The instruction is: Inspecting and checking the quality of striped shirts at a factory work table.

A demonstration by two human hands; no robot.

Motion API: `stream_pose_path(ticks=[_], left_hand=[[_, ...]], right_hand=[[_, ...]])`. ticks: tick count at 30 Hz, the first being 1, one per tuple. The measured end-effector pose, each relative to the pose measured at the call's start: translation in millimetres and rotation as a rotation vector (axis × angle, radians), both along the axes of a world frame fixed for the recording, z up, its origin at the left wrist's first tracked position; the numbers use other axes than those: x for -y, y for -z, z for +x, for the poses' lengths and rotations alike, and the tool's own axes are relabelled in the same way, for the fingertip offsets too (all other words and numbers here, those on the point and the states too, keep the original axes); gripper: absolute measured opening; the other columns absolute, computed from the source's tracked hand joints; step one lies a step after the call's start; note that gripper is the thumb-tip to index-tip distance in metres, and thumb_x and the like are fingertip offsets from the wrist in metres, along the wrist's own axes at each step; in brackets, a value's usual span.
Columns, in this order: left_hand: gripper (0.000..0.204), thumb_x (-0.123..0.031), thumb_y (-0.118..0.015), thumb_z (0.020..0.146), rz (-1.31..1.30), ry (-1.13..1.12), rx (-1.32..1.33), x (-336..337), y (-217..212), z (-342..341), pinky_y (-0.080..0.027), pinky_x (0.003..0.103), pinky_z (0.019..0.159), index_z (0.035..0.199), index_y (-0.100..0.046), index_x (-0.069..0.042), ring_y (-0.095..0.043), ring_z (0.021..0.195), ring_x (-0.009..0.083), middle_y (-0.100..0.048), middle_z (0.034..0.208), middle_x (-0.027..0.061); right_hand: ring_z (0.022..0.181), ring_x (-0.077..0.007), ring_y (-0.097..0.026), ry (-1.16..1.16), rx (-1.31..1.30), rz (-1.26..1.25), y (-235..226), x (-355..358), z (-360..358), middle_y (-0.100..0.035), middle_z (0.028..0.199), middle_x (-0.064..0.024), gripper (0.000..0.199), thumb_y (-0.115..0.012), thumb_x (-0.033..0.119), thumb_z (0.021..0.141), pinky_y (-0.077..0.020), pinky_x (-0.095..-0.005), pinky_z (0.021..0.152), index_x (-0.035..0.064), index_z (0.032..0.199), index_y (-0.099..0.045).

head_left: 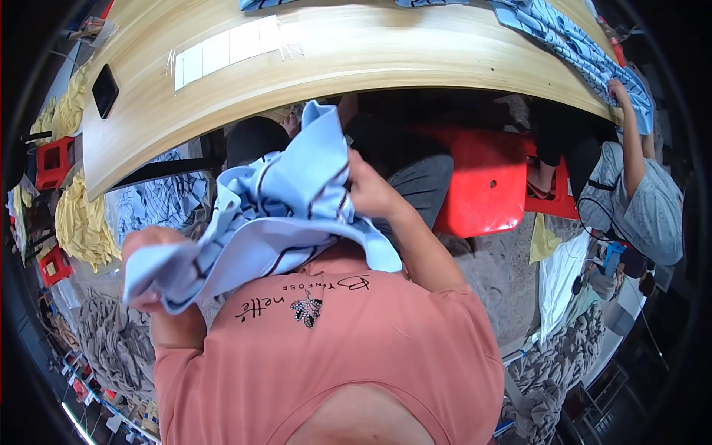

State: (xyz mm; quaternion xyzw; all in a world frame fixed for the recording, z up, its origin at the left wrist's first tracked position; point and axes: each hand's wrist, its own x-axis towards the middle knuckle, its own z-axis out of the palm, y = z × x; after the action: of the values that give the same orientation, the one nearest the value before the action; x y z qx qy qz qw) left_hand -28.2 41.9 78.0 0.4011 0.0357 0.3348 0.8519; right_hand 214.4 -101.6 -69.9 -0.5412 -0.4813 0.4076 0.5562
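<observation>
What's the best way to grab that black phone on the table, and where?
Probably pinch the phone by two opposite edges, coming from above: it's slim and lies flat on the table, leaving little to hook underneath.

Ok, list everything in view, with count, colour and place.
Striped garment: apparently one, light blue, between the hands
Table: one, pale wood, top
Phone: one, black, table's left end
Paper strip: one, white, table's upper left
Striped cloths: several, blue, table's far edge and right end
Stools: at least four, red, left and right
Plain heaps: at least two, yellow, left
Patterned heap: one, blue, below table
Crumpled heaps: at least two, grey, lower left and right
Sheet: one, white, right
Co-worker: one, grey top, right
Trousered legs: count unclear, dark, below the table
Shirt: one, pink, lower middle
Left hand: one, bare, garment's left end
Right hand: one, bare, garment's right side
</observation>
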Motion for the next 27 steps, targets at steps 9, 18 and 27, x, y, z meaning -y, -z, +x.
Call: stream_pose_path(ticks=[9, 18, 27], left_hand=[[0.016, 0.004, -0.050, 0.075, 0.518, -0.331, -0.836, -7.9, 30.2, 37.7, -0.037, 0.020, 0.061, 0.088, -0.059, 0.002, -0.048, 0.069, 0.0058, -0.055, 0.076, 0.0014], [0.024, -0.005, -0.053, 0.079, 0.238, -0.403, -0.767, -9.1, 17.2, 40.4, -0.050, 0.038, 0.076, 0.100, -0.057, 0.006, -0.061, 0.085, 0.0232, -0.062, 0.094, 0.0163], [0.018, -0.016, -0.053, 0.079, 0.891, -0.862, -0.951, -45.4, 13.1, 51.1, -0.047, 0.034, 0.070, 0.084, -0.060, 0.000, -0.058, 0.073, 0.0283, -0.059, 0.079, 0.0149]], right_hand=[[0.073, -0.0348, -0.054, 0.495, 0.707, -0.027, -59.3, 13.8, 11.0, -0.053, 0.083, -0.0168, 0.039, -0.048, -0.011, 0.060, -0.0449, -0.0373, 0.062, 0.0023, 0.096, -0.055], [0.069, -0.0326, -0.058, 0.907, 0.617, 0.101, -68.6, 39.2, 27.2, -0.059, 0.079, -0.0178, 0.019, -0.052, -0.006, 0.071, -0.0471, -0.0346, 0.062, -0.0002, 0.089, -0.056], [0.059, -0.0095, -0.045, 1.031, 0.466, -0.041, -73.6, 64.1, 47.3, -0.052, 0.070, -0.0019, 0.007, -0.052, 0.000, 0.084, -0.0368, -0.0251, 0.049, -0.0005, 0.079, -0.057]])
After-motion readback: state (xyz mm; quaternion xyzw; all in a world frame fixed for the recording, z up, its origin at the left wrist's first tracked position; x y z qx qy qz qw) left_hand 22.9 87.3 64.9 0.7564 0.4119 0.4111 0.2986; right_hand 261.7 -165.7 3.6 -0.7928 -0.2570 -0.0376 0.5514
